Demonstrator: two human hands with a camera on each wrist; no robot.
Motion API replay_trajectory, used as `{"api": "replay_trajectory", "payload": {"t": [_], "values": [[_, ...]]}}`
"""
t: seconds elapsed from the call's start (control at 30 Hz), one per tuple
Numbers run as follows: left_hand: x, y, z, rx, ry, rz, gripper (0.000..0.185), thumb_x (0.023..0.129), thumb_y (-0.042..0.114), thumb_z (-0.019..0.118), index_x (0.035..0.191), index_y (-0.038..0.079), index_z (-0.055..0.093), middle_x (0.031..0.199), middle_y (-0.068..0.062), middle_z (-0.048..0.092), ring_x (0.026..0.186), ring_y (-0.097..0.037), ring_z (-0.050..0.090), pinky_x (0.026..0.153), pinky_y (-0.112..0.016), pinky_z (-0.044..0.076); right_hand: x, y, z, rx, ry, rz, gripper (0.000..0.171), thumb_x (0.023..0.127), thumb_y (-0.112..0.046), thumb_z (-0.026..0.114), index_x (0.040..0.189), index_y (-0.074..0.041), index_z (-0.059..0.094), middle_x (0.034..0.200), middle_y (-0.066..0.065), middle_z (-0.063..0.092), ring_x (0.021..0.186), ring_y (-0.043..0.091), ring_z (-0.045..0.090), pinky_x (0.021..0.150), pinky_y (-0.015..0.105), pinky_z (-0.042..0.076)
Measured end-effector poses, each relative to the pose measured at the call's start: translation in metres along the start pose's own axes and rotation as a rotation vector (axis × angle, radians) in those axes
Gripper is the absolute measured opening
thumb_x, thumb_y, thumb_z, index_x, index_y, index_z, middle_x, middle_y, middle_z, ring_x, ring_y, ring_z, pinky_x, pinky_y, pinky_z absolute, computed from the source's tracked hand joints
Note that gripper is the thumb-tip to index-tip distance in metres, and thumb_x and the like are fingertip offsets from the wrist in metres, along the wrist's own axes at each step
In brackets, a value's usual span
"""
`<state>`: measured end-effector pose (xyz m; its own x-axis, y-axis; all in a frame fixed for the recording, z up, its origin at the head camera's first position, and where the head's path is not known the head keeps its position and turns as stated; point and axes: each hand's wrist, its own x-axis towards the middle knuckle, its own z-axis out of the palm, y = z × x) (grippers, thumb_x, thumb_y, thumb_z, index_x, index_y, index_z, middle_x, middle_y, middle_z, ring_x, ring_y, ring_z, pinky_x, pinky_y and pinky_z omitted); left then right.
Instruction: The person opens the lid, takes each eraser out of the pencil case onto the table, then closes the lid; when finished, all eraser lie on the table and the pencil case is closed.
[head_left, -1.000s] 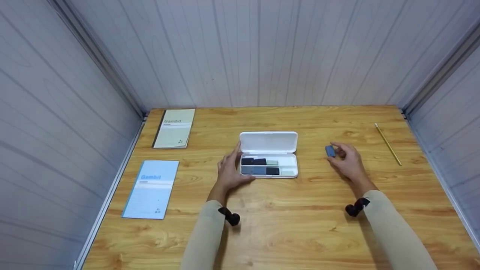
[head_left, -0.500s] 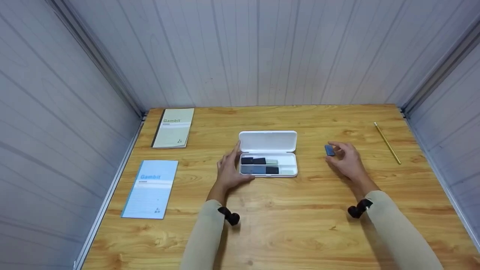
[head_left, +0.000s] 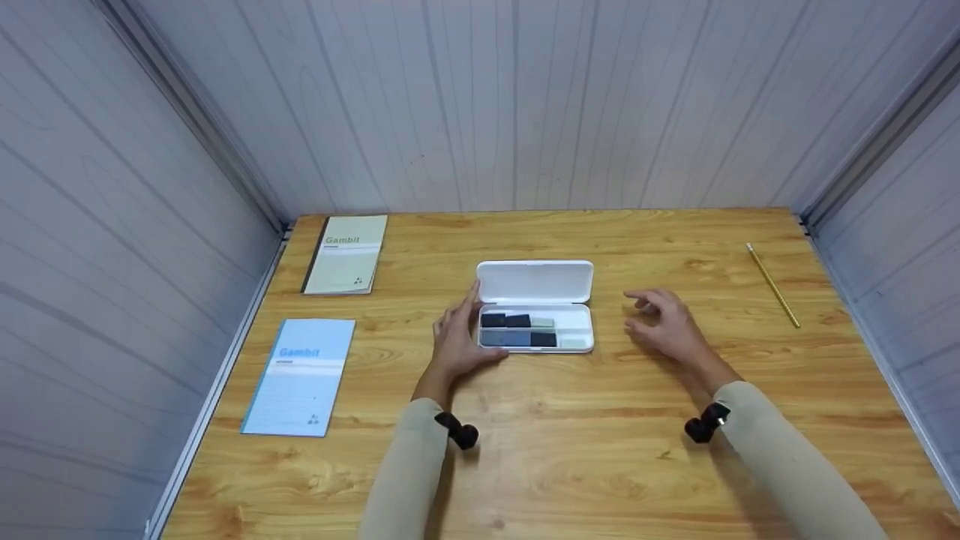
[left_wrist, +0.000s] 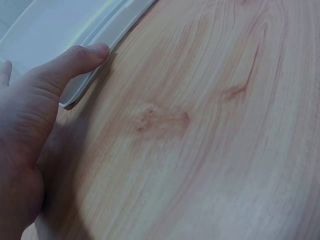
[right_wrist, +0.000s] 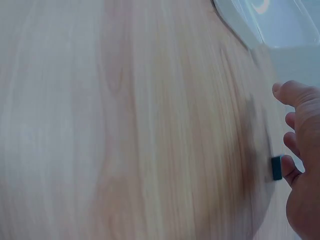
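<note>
A white pencil case point(head_left: 575, 319) lies with its lid up at mid-table, holding several black, blue-grey and pale blocks in two rows. My left hand point(head_left: 459, 345) steadies its left side, fingers along the edge and thumb point(left_wrist: 87, 59) at the front rim. To the right of the case, my right hand point(head_left: 664, 324) is above the table with thumb and forefinger apart and nothing between their tips. A small dark blue block point(right_wrist: 276, 168) shows beside the rear fingers of that hand in the right wrist view, partly covered; in the head view it is hidden.
A yellow pencil point(head_left: 773, 286) lies at the right of the wooden table. Two Gambit notebooks, one cream point(head_left: 346, 259) and one light blue point(head_left: 300, 382), lie at the left. Panel walls point(head_left: 517, 105) stand at the back and both sides.
The right hand has moved left towards the case. The blue block that was at its thumb and forefinger is no longer between those fingertips. The left hand stays at the case.
</note>
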<state>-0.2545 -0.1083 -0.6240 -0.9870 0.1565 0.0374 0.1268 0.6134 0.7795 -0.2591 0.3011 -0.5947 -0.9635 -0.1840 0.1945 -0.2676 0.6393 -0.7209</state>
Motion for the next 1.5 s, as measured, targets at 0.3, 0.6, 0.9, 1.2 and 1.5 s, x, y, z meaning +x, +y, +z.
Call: {"api": "replay_trajectory", "payload": {"t": [0.3,0.6,0.9,1.2,1.5], "values": [[0.001,0.000,-0.001,-0.029,0.010,0.030,0.140,0.071,0.040,0.106,0.182,0.026,0.022,0.160,-0.009,0.067,0.158,-0.040,0.046,0.134,-0.068,0.019,0.008,-0.023,0.020,-0.025,-0.065,-0.083,0.048,0.096,-0.003,0.087,0.142,0.000,0.073,0.119,0.023,0.075,0.114,0.040,0.069,0.101,0.045,0.054],[0.003,0.004,-0.004,-0.006,-0.009,0.006,0.140,0.073,0.040,0.106,0.183,0.030,0.019,0.163,-0.006,0.066,0.159,-0.037,0.044,0.137,-0.066,0.018,0.017,-0.044,0.037,0.001,-0.118,-0.100,0.047,0.098,-0.002,0.084,0.143,-0.003,0.073,0.123,0.021,0.074,0.116,0.039,0.069,0.105,0.057,0.058],[0.003,0.005,-0.003,-0.006,-0.014,-0.012,0.140,0.073,0.039,0.106,0.182,0.033,0.018,0.166,-0.005,0.064,0.162,-0.037,0.042,0.138,-0.064,0.017,0.025,-0.064,0.054,-0.003,-0.179,-0.115,0.048,0.101,-0.008,0.083,0.147,-0.007,0.071,0.127,0.019,0.074,0.115,0.035,0.068,0.098,0.043,0.055],[0.000,0.004,-0.001,-0.003,-0.007,-0.015,0.140,0.073,0.039,0.107,0.182,0.031,0.020,0.164,-0.006,0.066,0.159,-0.037,0.045,0.137,-0.067,0.018,0.028,-0.075,0.068,0.033,-0.213,-0.149,0.047,0.100,-0.008,0.083,0.146,-0.007,0.073,0.127,0.020,0.074,0.116,0.037,0.070,0.104,0.053,0.058],[-0.001,0.003,-0.002,-0.004,-0.003,-0.019,0.140,0.074,0.038,0.107,0.182,0.030,0.019,0.165,-0.007,0.065,0.157,-0.037,0.045,0.138,-0.066,0.017,0.036,-0.079,0.079,0.056,-0.224,-0.147,0.047,0.101,-0.005,0.081,0.147,-0.005,0.071,0.130,0.022,0.073,0.117,0.038,0.071,0.106,0.055,0.060]]}}
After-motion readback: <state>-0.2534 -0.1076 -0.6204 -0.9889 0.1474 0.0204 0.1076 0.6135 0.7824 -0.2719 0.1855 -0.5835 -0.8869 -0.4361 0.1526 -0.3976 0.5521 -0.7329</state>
